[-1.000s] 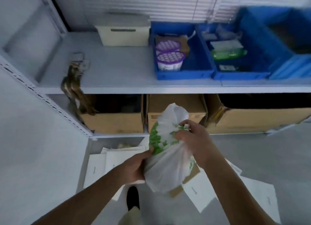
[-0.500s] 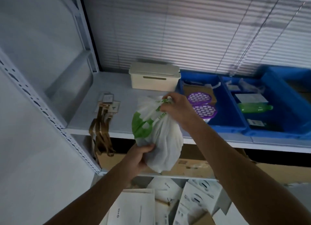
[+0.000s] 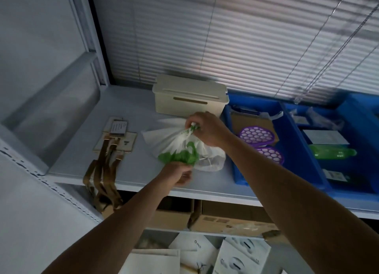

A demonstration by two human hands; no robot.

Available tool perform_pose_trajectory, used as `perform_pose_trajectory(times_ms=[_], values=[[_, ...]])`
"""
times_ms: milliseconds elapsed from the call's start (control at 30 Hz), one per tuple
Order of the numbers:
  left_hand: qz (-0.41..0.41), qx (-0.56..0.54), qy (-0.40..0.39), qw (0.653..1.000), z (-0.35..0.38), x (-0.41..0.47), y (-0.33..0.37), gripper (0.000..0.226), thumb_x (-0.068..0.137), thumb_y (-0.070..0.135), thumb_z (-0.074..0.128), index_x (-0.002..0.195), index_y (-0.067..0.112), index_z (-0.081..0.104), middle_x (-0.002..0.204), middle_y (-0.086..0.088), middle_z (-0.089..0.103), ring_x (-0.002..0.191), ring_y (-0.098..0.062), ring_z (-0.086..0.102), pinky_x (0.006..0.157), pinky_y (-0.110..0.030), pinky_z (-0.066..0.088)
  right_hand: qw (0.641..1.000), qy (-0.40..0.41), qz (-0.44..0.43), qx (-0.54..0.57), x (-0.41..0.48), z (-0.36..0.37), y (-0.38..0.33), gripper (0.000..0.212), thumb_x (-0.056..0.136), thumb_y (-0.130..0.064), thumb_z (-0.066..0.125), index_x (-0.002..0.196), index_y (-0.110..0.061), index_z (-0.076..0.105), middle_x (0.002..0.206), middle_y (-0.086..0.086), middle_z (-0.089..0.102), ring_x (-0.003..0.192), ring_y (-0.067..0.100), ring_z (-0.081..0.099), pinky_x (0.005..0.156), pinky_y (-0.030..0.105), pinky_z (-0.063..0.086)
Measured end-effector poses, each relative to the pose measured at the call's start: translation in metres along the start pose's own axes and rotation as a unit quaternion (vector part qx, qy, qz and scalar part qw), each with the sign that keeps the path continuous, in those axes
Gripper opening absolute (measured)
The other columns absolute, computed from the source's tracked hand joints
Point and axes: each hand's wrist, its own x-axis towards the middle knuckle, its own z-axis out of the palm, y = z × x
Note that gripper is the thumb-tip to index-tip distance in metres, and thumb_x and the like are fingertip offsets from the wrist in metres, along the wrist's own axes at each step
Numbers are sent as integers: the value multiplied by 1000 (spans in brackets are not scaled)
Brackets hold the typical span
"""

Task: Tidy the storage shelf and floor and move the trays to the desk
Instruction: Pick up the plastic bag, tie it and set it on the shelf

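**Bag set on the shelf, both hands on it**

The white plastic bag (image 3: pixel 207 159) with green print lies on the upper shelf (image 3: pixel 82 146), roughly midway between the back edge and the front edge. The cream box (image 3: pixel 188 98) stands behind it, and the nearer of the blue trays (image 3: pixel 295 150) is just to its right. The right arm hides that gap, so I cannot tell whether bag and tray touch.

The right hand (image 3: pixel 205 128) is clenched round the gathered neck of the bag, pulling it towards the back. The left hand (image 3: pixel 178 175) has its fingers curled on the bag's near, green-printed end, close to the front edge.

This looks like the tidying part of the task, with a loose item being parked on the shelf. The trays are not yet moved.

The next move, as I judge it, is to let go with both hands. The soft bag should first be sitting flat enough not to slump forward over the front edge. The left hand is probably best released last, since it guards that side.

Brown straps (image 3: pixel 102 175) with tags hang over the front edge near the left corner, well clear of the bag. White boxes (image 3: pixel 242 257) lie below the shelving, so floor work seems to remain.
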Motion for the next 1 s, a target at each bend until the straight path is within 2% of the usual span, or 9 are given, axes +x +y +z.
perform_pose_trajectory(times_ms=[33,100,167,233,300,400,567,767,1000], values=[[52,89,41,994,-14,2,0,12,84,21,66,82,10,67,75,-6,66,67,-19,62,69,-32,52,1000,2,9,26,-12,4,6,32,87,-2,62,111,-22,72,121,1,67,108,15,57,96,35,47],[166,245,174,939,-44,2,4,4,79,25,68,77,22,68,75,1,67,75,-20,65,65,-31,50,997,18,40,64,-43,17,17,52,88,-13,65,136,-31,57,149,-2,49,133,15,42,111,35,36],[264,295,272,877,-71,5,7,19,77,26,73,93,26,63,92,1,64,89,-21,64,66,-28,46,990,66,104,71,-80,38,26,76,86,-23,69,151,-37,32,164,-1,21,149,21,21,116,42,29],[294,349,273,847,-87,15,10,70,67,35,81,128,23,49,126,-10,50,115,-30,52,86,-39,49,971,76,202,104,-113,65,28,96,85,-29,73,156,-37,10,166,-1,3,153,27,9,118,51,29],[252,414,216,848,-90,28,3,116,58,48,86,151,33,17,156,-13,14,143,-37,20,108,-53,35,955,18,247,162,-129,95,27,111,82,-34,76,155,-45,-8,165,-5,-15,153,31,-1,116,55,29],[262,482,161,821,-80,53,-13,132,57,57,83,154,34,-3,162,-14,-13,148,-37,-11,117,-59,16,968,-17,216,130,-117,135,35,115,81,-42,74,150,-53,-18,158,-2,-40,151,36,-20,117,55,25],[247,473,204,821,-71,95,4,118,65,57,77,155,31,5,161,-19,-6,148,-41,-1,116,-57,20,973,-1,226,53,-61,143,61,105,88,-41,67,149,-52,-18,162,13,-29,151,40,-13,122,54,13],[223,479,202,825,-73,143,39,117,65,58,77,154,33,5,162,-15,-6,149,-38,0,119,-51,19,973,-25,221,65,-7,129,99,100,87,-37,69,154,-49,-4,165,10,-21,153,37,-6,120,52,25],[217,492,200,819,-70,163,57,118,64,58,79,154,31,7,161,-17,-3,148,-39,3,119,-50,19,971,-35,224,72,13,125,113,101,86,-37,69,153,-51,-5,164,7,-26,153,34,-9,121,51,21]])
